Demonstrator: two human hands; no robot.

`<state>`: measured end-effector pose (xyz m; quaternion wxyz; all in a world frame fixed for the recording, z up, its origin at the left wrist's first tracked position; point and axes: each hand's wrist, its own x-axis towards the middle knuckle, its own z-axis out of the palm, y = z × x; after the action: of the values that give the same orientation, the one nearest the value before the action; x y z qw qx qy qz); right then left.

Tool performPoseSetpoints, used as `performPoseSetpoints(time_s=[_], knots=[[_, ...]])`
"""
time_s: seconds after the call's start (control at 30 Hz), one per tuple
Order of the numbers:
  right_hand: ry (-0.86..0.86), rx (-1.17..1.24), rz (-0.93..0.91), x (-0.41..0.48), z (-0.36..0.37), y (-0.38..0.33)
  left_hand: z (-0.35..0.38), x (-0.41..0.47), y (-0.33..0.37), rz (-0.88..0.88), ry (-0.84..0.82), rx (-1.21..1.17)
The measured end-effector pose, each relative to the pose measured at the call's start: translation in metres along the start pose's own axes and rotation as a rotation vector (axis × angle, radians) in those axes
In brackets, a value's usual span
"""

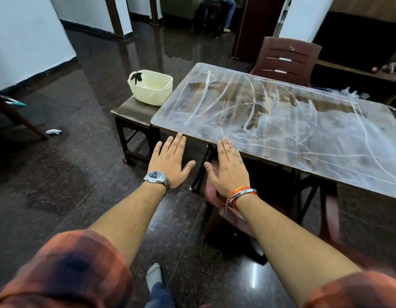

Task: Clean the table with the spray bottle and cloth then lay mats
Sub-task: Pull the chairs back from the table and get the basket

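The wooden table point(281, 121) fills the right half of the view, its top smeared with white streaks and powdery film. My left hand point(171, 162) hovers flat, palm down, just off the table's near left corner, fingers apart and empty. My right hand point(229, 168) is held out the same way beside it, fingertips at the table's front edge, also empty. A cream plastic basket point(151, 87) with a black spray trigger showing at its rim stands on a dark stool left of the table. No cloth or mats are visible.
The dark stool point(132, 112) under the basket touches the table's left side. A brown plastic chair point(285, 60) stands behind the table and a reddish chair point(217, 196) is tucked under its front. Dark glossy floor spreads to the left, with a person seated far back.
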<state>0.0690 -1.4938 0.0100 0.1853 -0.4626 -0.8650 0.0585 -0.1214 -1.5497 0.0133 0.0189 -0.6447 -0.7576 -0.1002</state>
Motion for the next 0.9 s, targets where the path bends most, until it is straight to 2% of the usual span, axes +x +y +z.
performPoseSetpoints(time_s=[0.33,0.53,0.9], knots=[[0.002,-0.011,0.066,0.154,0.055,-0.094,-0.02,0.105,-0.143,-0.023,-0.026,0.018],[-0.07,-0.013,0.065,0.214,0.093,-0.107,-0.003,0.153,-0.195,-0.033,-0.082,0.017],[-0.15,0.092,0.009,0.43,0.171,-0.128,0.003,0.334,-0.324,-0.146,-0.17,0.098]])
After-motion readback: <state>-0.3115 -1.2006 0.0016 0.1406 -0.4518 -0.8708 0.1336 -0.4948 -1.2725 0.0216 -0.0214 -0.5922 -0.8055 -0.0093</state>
